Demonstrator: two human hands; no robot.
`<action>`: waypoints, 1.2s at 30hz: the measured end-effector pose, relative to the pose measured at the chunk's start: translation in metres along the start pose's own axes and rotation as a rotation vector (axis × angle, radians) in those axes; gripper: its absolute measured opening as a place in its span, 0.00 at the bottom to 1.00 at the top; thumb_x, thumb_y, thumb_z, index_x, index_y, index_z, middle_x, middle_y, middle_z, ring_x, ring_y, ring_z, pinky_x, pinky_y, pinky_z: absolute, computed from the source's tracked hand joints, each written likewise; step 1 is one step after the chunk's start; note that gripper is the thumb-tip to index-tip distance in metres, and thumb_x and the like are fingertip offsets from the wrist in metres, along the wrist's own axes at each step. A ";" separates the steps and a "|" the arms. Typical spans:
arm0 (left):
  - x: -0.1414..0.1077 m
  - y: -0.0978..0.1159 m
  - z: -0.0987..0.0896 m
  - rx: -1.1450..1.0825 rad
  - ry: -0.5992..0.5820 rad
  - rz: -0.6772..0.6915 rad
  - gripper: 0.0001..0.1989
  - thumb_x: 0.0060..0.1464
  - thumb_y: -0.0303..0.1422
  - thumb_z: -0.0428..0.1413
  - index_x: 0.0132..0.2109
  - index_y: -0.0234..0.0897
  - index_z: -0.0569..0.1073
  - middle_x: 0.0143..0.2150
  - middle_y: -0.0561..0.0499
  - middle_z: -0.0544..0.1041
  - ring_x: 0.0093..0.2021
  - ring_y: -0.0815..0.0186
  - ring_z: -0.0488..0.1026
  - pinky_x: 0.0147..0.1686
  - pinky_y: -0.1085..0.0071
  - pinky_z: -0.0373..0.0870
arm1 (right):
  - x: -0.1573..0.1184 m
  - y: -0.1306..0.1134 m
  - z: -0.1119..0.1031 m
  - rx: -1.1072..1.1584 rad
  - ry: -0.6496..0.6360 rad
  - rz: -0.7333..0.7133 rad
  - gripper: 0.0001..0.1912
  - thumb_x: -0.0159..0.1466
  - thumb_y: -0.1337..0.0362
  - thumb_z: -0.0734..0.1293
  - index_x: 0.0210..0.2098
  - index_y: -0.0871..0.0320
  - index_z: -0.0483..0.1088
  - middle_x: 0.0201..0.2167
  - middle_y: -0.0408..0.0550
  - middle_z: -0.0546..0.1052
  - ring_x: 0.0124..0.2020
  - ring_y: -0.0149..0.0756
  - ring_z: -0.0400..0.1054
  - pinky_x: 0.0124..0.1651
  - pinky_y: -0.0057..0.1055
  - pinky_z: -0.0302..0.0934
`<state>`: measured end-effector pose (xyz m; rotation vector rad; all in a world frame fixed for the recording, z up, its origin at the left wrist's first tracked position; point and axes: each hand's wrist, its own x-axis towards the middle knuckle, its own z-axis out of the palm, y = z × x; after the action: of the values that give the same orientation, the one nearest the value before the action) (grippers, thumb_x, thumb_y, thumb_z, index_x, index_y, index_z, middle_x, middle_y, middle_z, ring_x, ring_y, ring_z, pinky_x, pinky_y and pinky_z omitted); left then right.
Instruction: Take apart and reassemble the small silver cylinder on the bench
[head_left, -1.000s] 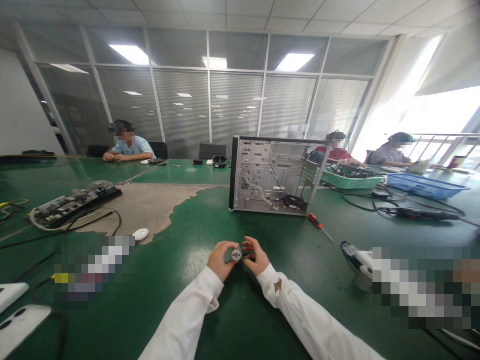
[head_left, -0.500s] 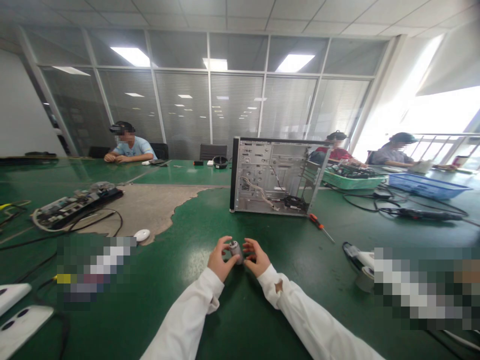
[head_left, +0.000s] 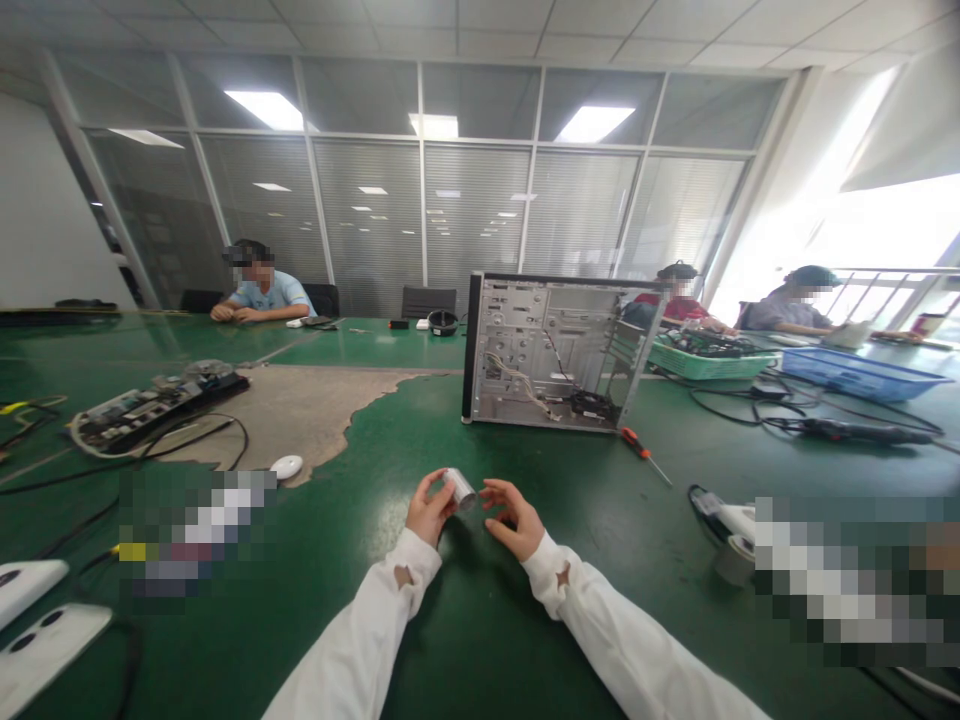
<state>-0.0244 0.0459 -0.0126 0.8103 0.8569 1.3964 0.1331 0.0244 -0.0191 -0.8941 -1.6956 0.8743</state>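
Glass partition (head_left: 367,210) across the upper frame; below it, a wide green table (head_left: 390,440) with a torn, bare patch (head_left: 292,410) at middle left. Upright on it, right of centre, an open-sided computer case (head_left: 577,350) with loose pale cables (head_left: 517,380) inside; just beside its lower right corner, an orange-handled screwdriver (head_left: 642,451). Farther right, a green basket (head_left: 697,366) and a blue basket (head_left: 892,390); at middle left, a long assembly of parts (head_left: 154,415).

Low in the centre of the frame, nearer than the case: a small metal cylinder (head_left: 460,490), pinched between thumb and fingers of the left hand (head_left: 429,512), closed to just its width. Opposite, the right hand (head_left: 519,522), half open, fingers curled well off the thumb, holding nothing, near the cylinder but apart from it.

As for progress: cylinder already in hand and apparently off the table; not yet set down, with no other part visibly fitted to it. Left to do: not to be told from this view.

Long axis aslant, upper left to lower right, with one end pointing towards the lower right, below the curled right fingers. Too small for any detail on that end.
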 end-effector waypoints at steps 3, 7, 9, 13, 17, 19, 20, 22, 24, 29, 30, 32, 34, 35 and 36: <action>-0.001 0.004 0.000 -0.134 0.031 -0.105 0.20 0.39 0.37 0.58 0.39 0.35 0.63 0.24 0.53 0.72 0.24 0.71 0.70 0.24 0.76 0.65 | -0.001 -0.006 0.000 -0.048 0.024 -0.043 0.22 0.50 0.72 0.60 0.45 0.56 0.57 0.37 0.47 0.69 0.34 0.32 0.65 0.29 0.27 0.61; -0.002 0.008 0.001 -0.212 0.006 -0.258 0.12 0.46 0.38 0.53 0.34 0.32 0.66 0.23 0.49 0.73 0.23 0.70 0.71 0.24 0.75 0.65 | -0.002 -0.007 -0.001 -0.109 0.071 -0.094 0.16 0.52 0.69 0.61 0.42 0.57 0.61 0.32 0.47 0.71 0.31 0.31 0.66 0.29 0.27 0.61; -0.002 0.009 0.001 -0.232 -0.016 -0.319 0.13 0.48 0.39 0.51 0.32 0.31 0.66 0.22 0.49 0.72 0.22 0.70 0.70 0.24 0.75 0.66 | -0.002 -0.007 -0.001 -0.129 0.083 -0.114 0.15 0.52 0.69 0.61 0.41 0.57 0.61 0.31 0.47 0.71 0.30 0.31 0.66 0.28 0.27 0.62; -0.004 0.008 0.003 -0.214 -0.053 -0.376 0.14 0.48 0.40 0.50 0.31 0.31 0.66 0.21 0.48 0.72 0.22 0.69 0.70 0.24 0.75 0.66 | -0.002 -0.011 0.000 -0.170 0.097 -0.189 0.18 0.51 0.70 0.61 0.42 0.56 0.61 0.33 0.48 0.69 0.30 0.31 0.65 0.26 0.26 0.62; -0.006 0.003 0.007 -0.139 -0.062 -0.305 0.13 0.44 0.38 0.55 0.31 0.32 0.65 0.22 0.51 0.72 0.20 0.70 0.69 0.23 0.75 0.65 | -0.004 -0.017 0.002 -0.267 0.106 -0.304 0.24 0.50 0.70 0.62 0.47 0.56 0.59 0.42 0.51 0.65 0.33 0.32 0.64 0.27 0.27 0.63; -0.008 -0.001 0.009 -0.093 -0.088 -0.255 0.14 0.40 0.37 0.58 0.31 0.33 0.65 0.22 0.52 0.72 0.21 0.70 0.70 0.22 0.74 0.65 | -0.006 -0.020 0.004 -0.326 0.096 -0.348 0.26 0.50 0.69 0.62 0.49 0.55 0.58 0.45 0.53 0.63 0.36 0.34 0.64 0.28 0.27 0.63; -0.008 -0.003 0.010 -0.064 -0.109 -0.232 0.15 0.39 0.37 0.59 0.31 0.33 0.64 0.23 0.52 0.72 0.22 0.69 0.70 0.22 0.74 0.65 | -0.007 -0.021 0.004 -0.353 0.091 -0.366 0.25 0.50 0.69 0.62 0.49 0.55 0.58 0.45 0.53 0.63 0.39 0.35 0.63 0.28 0.27 0.63; -0.009 -0.007 0.012 -0.008 -0.149 -0.193 0.17 0.36 0.38 0.60 0.31 0.33 0.64 0.22 0.52 0.72 0.22 0.69 0.70 0.21 0.75 0.64 | -0.009 -0.023 0.006 -0.397 0.087 -0.393 0.24 0.51 0.70 0.61 0.48 0.55 0.59 0.45 0.52 0.64 0.43 0.38 0.61 0.30 0.27 0.63; -0.009 -0.009 0.012 0.022 -0.169 -0.176 0.18 0.36 0.39 0.60 0.31 0.33 0.63 0.21 0.52 0.72 0.21 0.69 0.69 0.20 0.75 0.64 | -0.009 -0.023 0.006 -0.415 0.107 -0.400 0.22 0.51 0.70 0.61 0.46 0.54 0.61 0.43 0.51 0.66 0.44 0.38 0.60 0.30 0.27 0.63; -0.010 -0.004 0.011 -0.011 -0.183 -0.265 0.15 0.41 0.41 0.56 0.31 0.33 0.65 0.20 0.51 0.73 0.22 0.69 0.71 0.26 0.73 0.66 | -0.005 -0.019 0.005 -0.364 0.243 -0.331 0.19 0.49 0.67 0.63 0.42 0.57 0.64 0.39 0.51 0.68 0.36 0.35 0.65 0.25 0.26 0.62; -0.011 -0.002 0.011 -0.015 -0.185 -0.286 0.15 0.43 0.41 0.55 0.32 0.32 0.65 0.20 0.50 0.73 0.22 0.68 0.72 0.27 0.73 0.66 | -0.004 -0.018 0.005 -0.352 0.265 -0.299 0.18 0.49 0.66 0.64 0.41 0.57 0.64 0.38 0.51 0.69 0.34 0.34 0.65 0.25 0.25 0.62; -0.011 0.001 0.011 -0.021 -0.181 -0.317 0.15 0.45 0.40 0.53 0.34 0.31 0.66 0.20 0.48 0.74 0.24 0.66 0.73 0.28 0.72 0.66 | -0.003 -0.017 0.002 -0.326 0.297 -0.218 0.17 0.49 0.65 0.64 0.40 0.58 0.65 0.36 0.50 0.70 0.31 0.32 0.65 0.24 0.25 0.61; -0.011 0.003 0.011 -0.027 -0.173 -0.330 0.14 0.47 0.39 0.52 0.35 0.30 0.66 0.21 0.47 0.75 0.26 0.65 0.73 0.29 0.72 0.67 | -0.003 -0.016 0.000 -0.307 0.321 -0.125 0.16 0.49 0.63 0.64 0.39 0.58 0.65 0.34 0.48 0.71 0.29 0.31 0.65 0.24 0.25 0.61; -0.012 0.004 0.012 -0.028 -0.173 -0.334 0.14 0.47 0.39 0.51 0.36 0.30 0.66 0.22 0.46 0.75 0.26 0.65 0.73 0.29 0.72 0.67 | -0.003 -0.015 -0.001 -0.297 0.333 -0.080 0.16 0.49 0.62 0.65 0.38 0.58 0.65 0.32 0.48 0.72 0.29 0.31 0.66 0.24 0.25 0.60; -0.012 0.004 0.012 -0.028 -0.175 -0.338 0.14 0.48 0.38 0.51 0.36 0.29 0.66 0.23 0.45 0.76 0.26 0.65 0.73 0.29 0.72 0.67 | -0.002 -0.013 -0.001 -0.280 0.346 -0.038 0.16 0.49 0.61 0.65 0.37 0.59 0.66 0.31 0.47 0.72 0.28 0.32 0.66 0.24 0.25 0.60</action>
<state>-0.0157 0.0347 -0.0033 0.7166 0.7943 1.0234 0.1329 0.0167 -0.0083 -1.1253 -1.5443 0.4291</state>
